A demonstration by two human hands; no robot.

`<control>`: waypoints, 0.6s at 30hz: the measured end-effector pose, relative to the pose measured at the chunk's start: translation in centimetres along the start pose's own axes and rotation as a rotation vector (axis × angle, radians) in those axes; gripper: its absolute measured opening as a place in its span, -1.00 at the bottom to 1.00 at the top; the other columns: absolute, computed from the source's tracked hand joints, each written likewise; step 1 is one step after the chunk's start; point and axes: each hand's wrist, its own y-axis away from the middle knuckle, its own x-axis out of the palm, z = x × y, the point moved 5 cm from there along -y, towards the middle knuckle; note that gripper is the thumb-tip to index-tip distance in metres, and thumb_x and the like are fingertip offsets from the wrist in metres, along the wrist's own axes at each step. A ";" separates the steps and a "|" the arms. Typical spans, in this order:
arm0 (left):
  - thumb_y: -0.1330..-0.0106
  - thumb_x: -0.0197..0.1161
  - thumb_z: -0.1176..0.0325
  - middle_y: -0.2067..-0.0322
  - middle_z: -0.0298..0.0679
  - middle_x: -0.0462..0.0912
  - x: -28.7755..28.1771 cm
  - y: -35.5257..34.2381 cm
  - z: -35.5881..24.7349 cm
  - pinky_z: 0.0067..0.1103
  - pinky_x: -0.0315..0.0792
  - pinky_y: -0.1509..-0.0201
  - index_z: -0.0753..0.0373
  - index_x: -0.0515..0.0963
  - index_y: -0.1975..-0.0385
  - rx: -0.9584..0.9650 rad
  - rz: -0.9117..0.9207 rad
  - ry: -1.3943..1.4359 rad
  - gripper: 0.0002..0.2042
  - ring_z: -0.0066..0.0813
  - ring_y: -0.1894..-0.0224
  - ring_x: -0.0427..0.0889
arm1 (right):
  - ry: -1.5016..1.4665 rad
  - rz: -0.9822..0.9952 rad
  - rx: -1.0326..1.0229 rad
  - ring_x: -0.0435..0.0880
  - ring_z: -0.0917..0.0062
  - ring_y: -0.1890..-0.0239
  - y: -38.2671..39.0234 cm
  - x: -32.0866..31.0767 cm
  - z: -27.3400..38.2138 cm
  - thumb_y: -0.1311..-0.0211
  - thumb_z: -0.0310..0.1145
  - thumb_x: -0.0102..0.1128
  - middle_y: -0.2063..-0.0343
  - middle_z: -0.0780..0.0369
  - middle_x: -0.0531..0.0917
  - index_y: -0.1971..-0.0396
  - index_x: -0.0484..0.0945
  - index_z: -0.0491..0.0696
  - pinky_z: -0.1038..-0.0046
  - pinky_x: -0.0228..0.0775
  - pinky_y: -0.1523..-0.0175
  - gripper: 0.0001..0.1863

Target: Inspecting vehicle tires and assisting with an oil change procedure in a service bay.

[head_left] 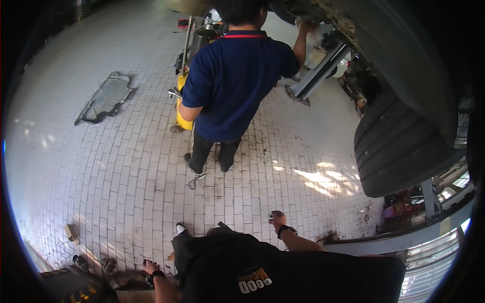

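Note:
My left hand (150, 266) hangs low at the lower left with its fingers apart and nothing visible in it. Below it lie dark items and a box-like shape along the floor's edge. My right hand (278, 218) is held out over the tiled floor, fingers loosely apart, also holding nothing that I can see. In front of me a co-worker in a navy shirt (237, 86) stands facing away. One hand of theirs (304, 28) reaches up to the underside of the raised car; a silver ratchet-like tool (174, 93) shows at their other side.
A car tyre (404, 146) hangs at the right, near a lift post (321, 73). Behind the co-worker stands a yellow wheeled unit (183, 118). A grey panel (108, 97) lies on the floor at left; a small metal tool (196, 181) lies near the co-worker's feet.

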 end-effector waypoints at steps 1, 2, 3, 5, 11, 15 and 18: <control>-0.11 0.04 0.31 0.58 -0.33 0.34 0.1 -0.2 -0.2 -0.40 0.15 0.60 0.08 0.32 0.43 0.024 0.016 -0.032 -0.92 -0.42 0.61 0.28 | -0.027 0.005 -0.016 0.57 0.48 0.64 0.2 0.3 0.4 -0.09 -0.36 -0.05 0.53 0.18 0.56 0.31 0.50 -0.10 0.53 0.43 0.57 -0.79; -0.11 0.04 0.31 0.57 -0.33 0.35 0.2 -0.3 -0.2 -0.39 0.15 0.60 0.08 0.33 0.42 0.025 0.020 -0.031 -0.91 -0.41 0.60 0.29 | -0.004 -0.007 -0.014 0.57 0.48 0.64 0.6 0.2 0.6 -0.08 -0.37 -0.05 0.53 0.19 0.56 0.32 0.50 -0.10 0.54 0.44 0.57 -0.79; -0.11 0.04 0.30 0.57 -0.33 0.35 0.1 -0.9 -0.1 -0.38 0.16 0.59 0.08 0.33 0.42 0.028 0.023 -0.028 -0.91 -0.41 0.59 0.30 | 0.028 -0.013 -0.008 0.57 0.48 0.64 0.7 0.2 0.9 -0.07 -0.38 -0.04 0.53 0.18 0.56 0.32 0.50 -0.11 0.54 0.44 0.57 -0.79; -0.12 0.02 0.29 0.51 -0.31 0.40 0.3 -1.7 0.3 -0.37 0.20 0.57 0.10 0.35 0.38 0.022 0.028 -0.045 -0.89 -0.39 0.54 0.34 | 0.040 -0.034 0.005 0.57 0.49 0.64 1.0 -0.1 1.4 -0.06 -0.37 -0.03 0.53 0.18 0.56 0.33 0.50 -0.11 0.54 0.44 0.57 -0.79; -0.13 0.02 0.24 0.40 -0.25 0.46 1.3 -1.3 0.5 -0.34 0.30 0.51 0.15 0.36 0.25 -0.006 0.025 -0.073 -0.77 -0.33 0.46 0.42 | 0.009 -0.001 -0.009 0.56 0.50 0.62 0.6 -0.3 2.1 -0.06 -0.38 -0.05 0.51 0.19 0.54 0.31 0.48 -0.12 0.56 0.41 0.57 -0.78; -0.15 0.04 0.31 0.38 -0.33 0.43 1.3 -1.5 0.8 -0.45 0.22 0.56 0.01 0.41 0.17 -0.017 0.007 -0.126 -0.77 -0.43 0.51 0.33 | -0.017 0.026 -0.012 0.56 0.50 0.61 0.3 -0.1 2.4 -0.07 -0.37 -0.05 0.50 0.19 0.53 0.29 0.47 -0.12 0.56 0.40 0.57 -0.77; -0.15 0.03 0.31 0.38 -0.30 0.43 1.3 -1.4 0.5 -0.45 0.22 0.59 0.02 0.41 0.17 0.015 -0.011 -0.172 -0.77 -0.42 0.52 0.34 | 0.018 -0.011 -0.007 0.56 0.49 0.61 0.1 0.0 2.5 -0.08 -0.35 -0.05 0.50 0.18 0.53 0.28 0.47 -0.12 0.55 0.41 0.57 -0.77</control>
